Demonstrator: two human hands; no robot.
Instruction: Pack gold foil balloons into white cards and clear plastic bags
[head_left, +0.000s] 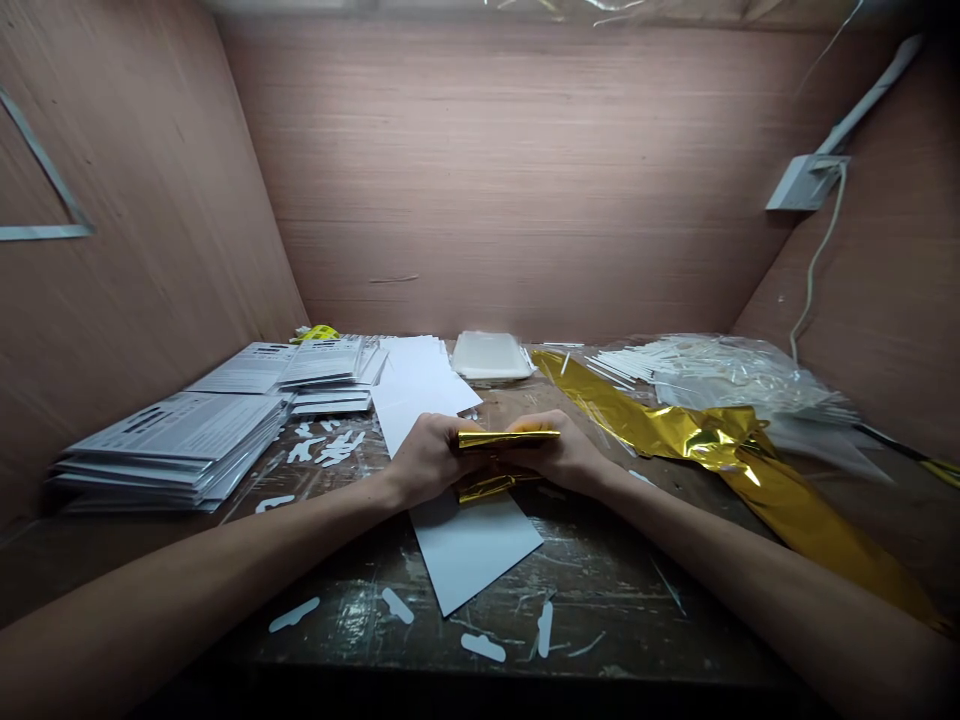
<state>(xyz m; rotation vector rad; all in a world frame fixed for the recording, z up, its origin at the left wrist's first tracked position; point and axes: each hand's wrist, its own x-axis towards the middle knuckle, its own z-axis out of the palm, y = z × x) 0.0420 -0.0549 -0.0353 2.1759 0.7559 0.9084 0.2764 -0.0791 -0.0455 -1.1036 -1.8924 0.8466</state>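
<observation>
Both my left hand (pixel 427 458) and my right hand (pixel 562 452) are closed on a folded piece of gold foil (pixel 510 439), one at each end. The foil is held above the table, and a lower fold of it shows beneath my fingers. Some fingertips are hidden behind the foil. Under my hands lies a white card (pixel 476 555), flat on the dark table. Small white cut-out hanger tabs (pixel 484 647) are scattered near the front edge. To the right, a long gold foil strip (pixel 675 435) stretches across the table.
Stacks of printed cards (pixel 180 440) stand at left, with white sheets (pixel 416 385) beside them. A white tray (pixel 491 355) sits at the back. Clear plastic bags with white sticks (pixel 720 370) lie at right. Wooden panels enclose the table; a socket box (pixel 799 185) hangs right.
</observation>
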